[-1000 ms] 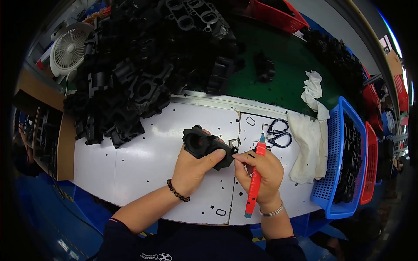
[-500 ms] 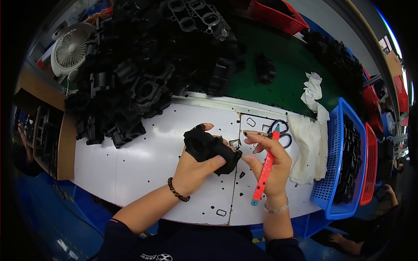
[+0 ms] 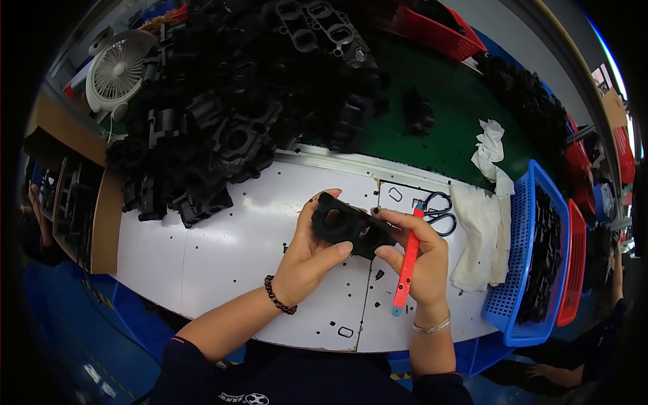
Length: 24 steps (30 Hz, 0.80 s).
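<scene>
Over the white tabletop I hold a black molded plastic part, tilted so two openings face me. My left hand is closed around its left end, thumb along the near edge. At the right end, my right hand pinches the part between thumb and fingertips. A slim red tool with teal ends also lies in that right hand, slanting across the palm. Whether it has a blade cannot be seen. Just beyond the right hand lie dark-handled scissors. Small black scraps and ring-shaped offcuts dot the tabletop.
A large heap of black parts rises at the far left, by a white fan and cardboard box. White cloth, a blue basket of black parts and a red basket stand right. Another person's hand shows lower right.
The black part has been turned, now showing its two openings, and shifted right. My right hand, apart from it before, now grips its right end. The red tool stays in that hand.
</scene>
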### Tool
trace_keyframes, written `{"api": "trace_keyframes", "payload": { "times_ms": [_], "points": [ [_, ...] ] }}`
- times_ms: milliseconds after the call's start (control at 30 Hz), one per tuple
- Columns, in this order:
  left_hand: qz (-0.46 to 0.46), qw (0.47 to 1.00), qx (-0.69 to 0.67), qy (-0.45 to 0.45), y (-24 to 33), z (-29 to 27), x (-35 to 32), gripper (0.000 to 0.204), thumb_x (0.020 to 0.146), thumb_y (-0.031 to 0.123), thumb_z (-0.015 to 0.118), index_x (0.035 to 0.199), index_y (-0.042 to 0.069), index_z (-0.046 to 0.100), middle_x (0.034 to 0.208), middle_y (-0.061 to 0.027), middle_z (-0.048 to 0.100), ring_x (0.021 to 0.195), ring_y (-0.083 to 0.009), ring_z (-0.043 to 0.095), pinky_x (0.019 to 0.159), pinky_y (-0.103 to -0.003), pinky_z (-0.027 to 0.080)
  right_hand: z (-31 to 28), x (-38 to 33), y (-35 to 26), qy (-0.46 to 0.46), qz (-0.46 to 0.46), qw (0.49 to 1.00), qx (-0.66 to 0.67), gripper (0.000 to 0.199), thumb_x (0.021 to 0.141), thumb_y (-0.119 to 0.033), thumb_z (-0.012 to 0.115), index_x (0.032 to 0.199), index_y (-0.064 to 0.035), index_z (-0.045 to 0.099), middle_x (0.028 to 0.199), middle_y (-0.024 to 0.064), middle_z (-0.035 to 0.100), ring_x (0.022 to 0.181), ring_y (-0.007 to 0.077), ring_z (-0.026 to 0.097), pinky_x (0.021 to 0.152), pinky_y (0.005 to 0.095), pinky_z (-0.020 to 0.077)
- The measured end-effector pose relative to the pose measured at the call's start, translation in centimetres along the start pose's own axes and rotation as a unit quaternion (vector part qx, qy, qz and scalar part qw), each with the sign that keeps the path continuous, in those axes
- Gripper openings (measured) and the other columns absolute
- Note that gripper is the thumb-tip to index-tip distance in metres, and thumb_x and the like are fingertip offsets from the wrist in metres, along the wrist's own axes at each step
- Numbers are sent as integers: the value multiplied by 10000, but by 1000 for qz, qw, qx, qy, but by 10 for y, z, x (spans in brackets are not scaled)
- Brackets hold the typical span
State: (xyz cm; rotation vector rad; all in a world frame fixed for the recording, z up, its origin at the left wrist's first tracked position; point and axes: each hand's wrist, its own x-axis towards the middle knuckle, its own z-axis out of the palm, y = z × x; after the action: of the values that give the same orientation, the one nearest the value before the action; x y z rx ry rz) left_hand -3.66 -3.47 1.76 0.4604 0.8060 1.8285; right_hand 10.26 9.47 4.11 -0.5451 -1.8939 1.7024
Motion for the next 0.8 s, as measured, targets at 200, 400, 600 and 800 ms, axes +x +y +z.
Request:
{"api": "trace_keyframes", "payload": {
  "times_ms": [200, 400, 600, 800],
  "points": [
    [38, 997, 62, -9, -4, -2, 2, 737, 871, -24, 630, 1465, 88, 208, 1247, -96, 466, 1172, -153, 485, 930, -288, 436, -11, 6, 0, 131, -37, 990, 34, 416, 828, 20, 713, 1224, 40, 587, 1126, 148, 662, 1057, 199, 637, 852, 271, 509],
    [43, 996, 74, -18, -4, -4, 3, 729, 872, -27, 639, 1455, 88, 217, 1232, -89, 480, 1165, -150, 493, 944, -292, 437, -23, -4, -3, 233, -1, 972, -21, 179, 935, -120, 646, 950, 58, 652, 811, 106, 690, 809, 147, 667, 768, 244, 511],
    [63, 993, 97, -26, -5, -2, 3, 725, 850, -58, 657, 1425, 86, 239, 1229, -97, 480, 1181, -163, 492, 995, -319, 454, -27, 14, 9, 249, -247, 902, -253, 326, 1023, -247, 505, 1069, 19, 689, 694, 102, 669, 612, 109, 624, 620, 235, 492],
    [82, 985, 152, -7, -1, -3, 2, 698, 861, -37, 654, 1405, 95, 238, 1283, -116, 448, 1196, -211, 510, 1010, -381, 492, -7, -1, -11, 200, 82, 975, -51, 306, 1028, -157, 481, 1230, 25, 621, 882, 106, 714, 942, 159, 665, 876, 263, 487]
  ]
}}
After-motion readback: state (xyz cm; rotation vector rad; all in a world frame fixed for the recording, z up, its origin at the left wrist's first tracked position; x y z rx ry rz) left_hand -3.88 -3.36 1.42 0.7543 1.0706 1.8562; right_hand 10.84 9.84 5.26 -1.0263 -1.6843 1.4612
